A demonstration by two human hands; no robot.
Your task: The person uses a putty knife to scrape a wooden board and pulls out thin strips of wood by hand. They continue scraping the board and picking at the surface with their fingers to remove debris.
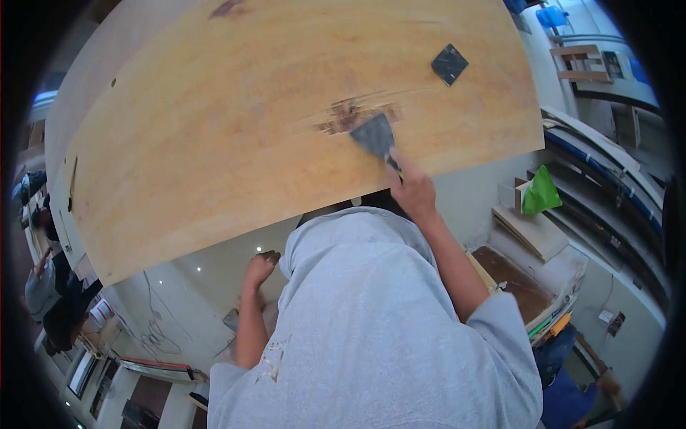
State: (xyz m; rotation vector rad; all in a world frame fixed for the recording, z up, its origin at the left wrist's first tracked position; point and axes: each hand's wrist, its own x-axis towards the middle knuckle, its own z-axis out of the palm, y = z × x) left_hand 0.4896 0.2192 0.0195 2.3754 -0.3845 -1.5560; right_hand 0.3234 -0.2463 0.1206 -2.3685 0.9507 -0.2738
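Note:
My right hand (pixel 414 191) grips the handle of a putty knife (pixel 373 134) with a wide grey blade. The blade lies over the near right side of a rough, splintered brown patch (pixel 346 116) in a large wooden panel (pixel 214 157). My left hand (pixel 261 269) hangs below the panel's near edge, beside my grey shirt, with its fingers curled. Something dark shows at those fingers, too small to name. A dark square plate (pixel 449 65) lies on the panel, to the right of the patch.
A thin yellow-and-black tool (pixel 72 184) lies near the panel's left edge. On the right are a green bag (pixel 541 191), an open brown box (pixel 516 275) and shelves of long boards (pixel 607 168). A person (pixel 53 286) is at far left.

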